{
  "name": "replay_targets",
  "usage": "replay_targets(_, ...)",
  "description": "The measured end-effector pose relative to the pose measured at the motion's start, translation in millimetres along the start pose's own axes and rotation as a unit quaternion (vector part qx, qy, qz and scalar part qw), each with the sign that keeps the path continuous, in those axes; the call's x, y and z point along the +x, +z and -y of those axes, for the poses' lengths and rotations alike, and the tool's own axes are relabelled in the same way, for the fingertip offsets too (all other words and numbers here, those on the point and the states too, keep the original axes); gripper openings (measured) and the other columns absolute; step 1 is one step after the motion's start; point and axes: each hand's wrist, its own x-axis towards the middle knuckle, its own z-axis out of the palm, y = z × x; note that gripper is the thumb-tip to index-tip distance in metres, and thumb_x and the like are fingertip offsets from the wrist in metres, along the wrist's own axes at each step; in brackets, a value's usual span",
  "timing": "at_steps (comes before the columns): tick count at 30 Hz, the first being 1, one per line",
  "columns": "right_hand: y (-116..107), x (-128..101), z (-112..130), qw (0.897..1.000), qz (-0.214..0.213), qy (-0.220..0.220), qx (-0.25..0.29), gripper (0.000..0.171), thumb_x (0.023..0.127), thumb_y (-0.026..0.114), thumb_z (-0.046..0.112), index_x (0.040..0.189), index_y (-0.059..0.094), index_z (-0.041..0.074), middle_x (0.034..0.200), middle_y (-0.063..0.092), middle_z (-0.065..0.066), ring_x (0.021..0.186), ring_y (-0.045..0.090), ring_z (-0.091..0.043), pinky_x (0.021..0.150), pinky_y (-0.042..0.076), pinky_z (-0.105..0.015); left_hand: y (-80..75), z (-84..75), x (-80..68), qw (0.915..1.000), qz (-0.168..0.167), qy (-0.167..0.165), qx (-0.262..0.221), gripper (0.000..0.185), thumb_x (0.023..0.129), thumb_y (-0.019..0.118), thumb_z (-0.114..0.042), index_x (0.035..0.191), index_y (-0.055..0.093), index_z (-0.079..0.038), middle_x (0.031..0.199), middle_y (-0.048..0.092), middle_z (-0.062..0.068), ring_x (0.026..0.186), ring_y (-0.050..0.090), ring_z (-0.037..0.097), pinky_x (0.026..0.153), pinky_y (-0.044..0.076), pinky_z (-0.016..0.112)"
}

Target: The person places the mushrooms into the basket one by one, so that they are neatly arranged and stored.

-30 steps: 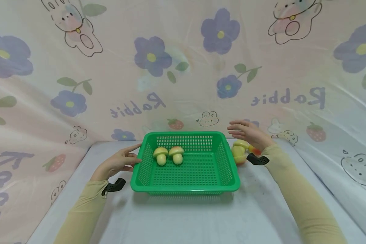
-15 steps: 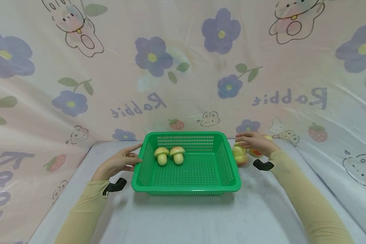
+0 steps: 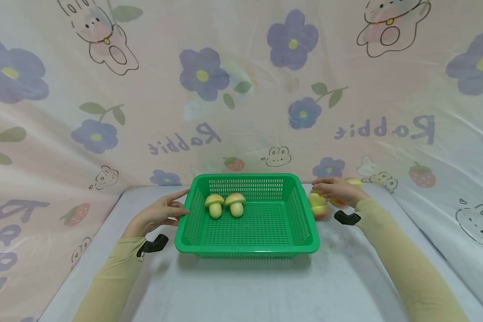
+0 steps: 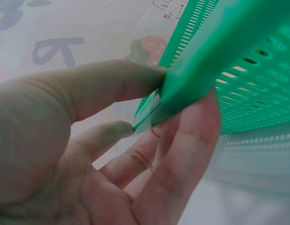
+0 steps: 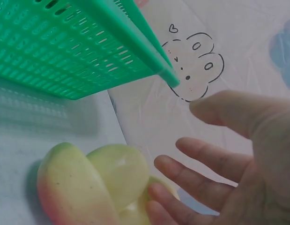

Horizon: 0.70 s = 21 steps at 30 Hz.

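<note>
A green slotted basket (image 3: 247, 247) stands mid-table with two toy mushrooms (image 3: 225, 204) upright at its far left. My left hand (image 3: 161, 213) pinches the basket's left rim; in the left wrist view the thumb lies over the rim (image 4: 238, 42) and the fingers (image 4: 191, 140) curl under it. My right hand (image 3: 334, 190) hovers with relaxed fingers over more yellow-pink toy mushrooms (image 3: 317, 206) lying just outside the basket's right wall. In the right wrist view the fingertips (image 5: 156, 190) reach the mushrooms (image 5: 88, 183), without closing on them, beside the basket (image 5: 65, 51).
A white table (image 3: 245, 290) is enclosed at the back and sides by a flower-and-rabbit printed sheet (image 3: 241, 89). Another yellowish piece (image 3: 353, 182) and something red (image 3: 338, 202) lie behind and under the right hand. Black wrist mounts (image 3: 153, 245) sit on both sleeves.
My right hand came down and to the right, from above the basket's far right corner to the mushrooms outside it. The left hand and basket stayed put.
</note>
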Motion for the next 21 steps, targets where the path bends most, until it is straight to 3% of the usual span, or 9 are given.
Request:
replay_targets(13, 1.9, 2.2, -5.5, 1.000, 0.007, 0.004, -0.020, 0.048, 0.103, 0.045, 0.023, 0.141, 0.038, -0.006, 0.142, 0.037, -0.030, 0.129, 0.035, -0.047, 0.104, 0.031, -0.057, -0.7, 3.3, 1.8, 1.0000, 0.001, 0.005, -0.005, 0.082, 0.091, 0.067, -0.013, 0.155, 0.017, -0.024, 0.094, 0.060, 0.014, 0.074, 0.060, 0.022, 0.071, 0.056, 0.038)
replay_targets(21, 5.9, 6.6, -12.3, 1.000, 0.019, -0.002, 0.001, 0.050, 0.101, 0.050, 0.020, 0.140, 0.036, -0.007, 0.144, 0.034, -0.031, 0.131, 0.034, -0.044, 0.105, 0.030, -0.057, -0.9, 1.8, 1.0, 1.0000, 0.000, 0.001, -0.008, 0.083, 0.090, 0.068, -0.012, 0.155, 0.017, -0.022, 0.096, 0.060, 0.015, 0.074, 0.061, 0.021, 0.071, 0.056, 0.038)
